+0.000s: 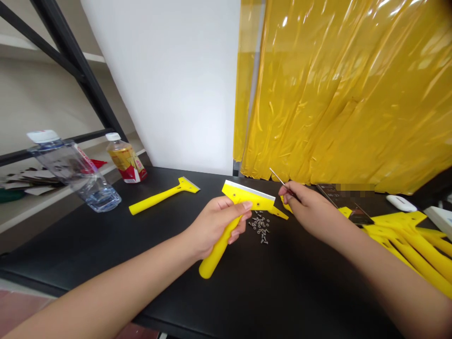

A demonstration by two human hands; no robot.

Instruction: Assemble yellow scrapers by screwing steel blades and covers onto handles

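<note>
My left hand is closed around the neck of a yellow scraper, thumb pressed on its head. A silvery blade strip runs along the scraper's upper edge, and small holes show in the head. To the right, my right hand grips a thin screwdriver; its slim metal shaft points up and left, while the handle is mostly hidden in my fingers. Small screws and nuts lie in a loose pile just right of my left hand. Behind the held scraper, another yellow piece is partly visible.
Another bladed scraper lies left on the black table. Yellow scraper bodies are heaped at right, near a dark panel and a white case. A clear bottle and a labelled drink bottle stand back left.
</note>
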